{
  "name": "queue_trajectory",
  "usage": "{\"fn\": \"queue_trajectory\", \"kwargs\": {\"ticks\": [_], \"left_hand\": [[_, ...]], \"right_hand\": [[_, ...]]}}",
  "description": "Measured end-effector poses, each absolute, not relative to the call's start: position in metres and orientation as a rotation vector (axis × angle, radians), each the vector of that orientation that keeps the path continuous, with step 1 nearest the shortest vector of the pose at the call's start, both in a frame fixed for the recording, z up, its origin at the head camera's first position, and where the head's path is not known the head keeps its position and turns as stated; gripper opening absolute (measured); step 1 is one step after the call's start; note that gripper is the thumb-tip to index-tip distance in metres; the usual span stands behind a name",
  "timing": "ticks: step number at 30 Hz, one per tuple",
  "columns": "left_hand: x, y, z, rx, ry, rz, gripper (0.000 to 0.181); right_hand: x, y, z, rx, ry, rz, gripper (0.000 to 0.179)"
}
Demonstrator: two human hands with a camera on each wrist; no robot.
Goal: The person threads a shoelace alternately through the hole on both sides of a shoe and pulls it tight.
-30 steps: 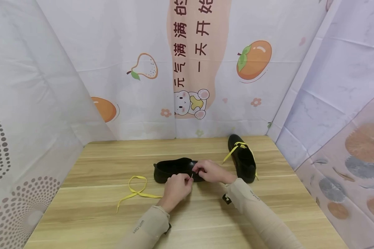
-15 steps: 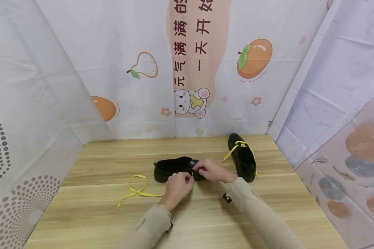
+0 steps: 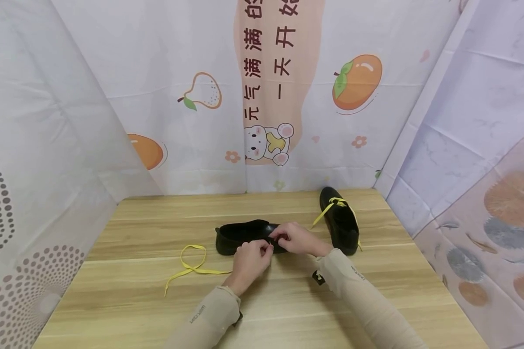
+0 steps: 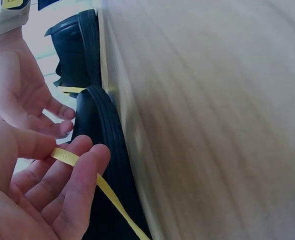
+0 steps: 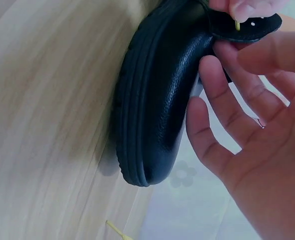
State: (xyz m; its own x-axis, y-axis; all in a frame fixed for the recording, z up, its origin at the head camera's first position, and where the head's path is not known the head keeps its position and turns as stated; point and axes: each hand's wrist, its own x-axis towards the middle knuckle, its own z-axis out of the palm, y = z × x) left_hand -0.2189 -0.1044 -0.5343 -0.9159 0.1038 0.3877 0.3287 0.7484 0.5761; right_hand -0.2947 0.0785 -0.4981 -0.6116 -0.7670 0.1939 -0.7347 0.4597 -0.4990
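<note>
- Since the earlier head views, the left hand (image 3: 251, 261) has edged slightly right, toward the right hand (image 3: 298, 240), and less of the lace (image 4: 112, 194) sticks out past its fingers; the right hand and both shoes look unmoved.
- The lace trails left over the counter (image 3: 157, 228) in a loop, its loose end pointing left and toward the person.
- The left hand's fingers pinch the lace near its other end, at the near shoe's flap (image 5: 261, 31).
- That flap, with its small white-looking holes, is the key relation: it lies just beyond and right of the left fingers, between the two hands. The lace crosses its face there; whether it passes through a hole I cannot tell.
- The right hand's thumb and forefinger curl at the flap's edge and appear to grip it; this hand is nearer the toe.
- The near shoe (image 5: 170, 100) stands sole down, long axis left to right, heel left, toe right.
- The far shoe (image 3: 344, 229), laced in yellow, stands to the right, toe pointing away and slightly left, long axis running near to far.
</note>
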Motion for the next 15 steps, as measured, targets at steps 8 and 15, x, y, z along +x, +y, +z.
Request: {"fn": "queue_trajectory", "kwargs": {"ticks": [8, 15], "left_hand": [[-0.2187, -0.1047, -0.5381, -0.342, -2.586, -0.945, 0.016], [-0.2193, -0.1063, -0.5379, -0.332, -2.591, -0.927, 0.015]], "right_hand": [[-0.2986, 0.0769, -0.4987, -1.330, 2.620, -0.865, 0.018], [-0.3012, 0.0750, -0.4944, -1.315, 2.582, -0.841, 0.020]]}}
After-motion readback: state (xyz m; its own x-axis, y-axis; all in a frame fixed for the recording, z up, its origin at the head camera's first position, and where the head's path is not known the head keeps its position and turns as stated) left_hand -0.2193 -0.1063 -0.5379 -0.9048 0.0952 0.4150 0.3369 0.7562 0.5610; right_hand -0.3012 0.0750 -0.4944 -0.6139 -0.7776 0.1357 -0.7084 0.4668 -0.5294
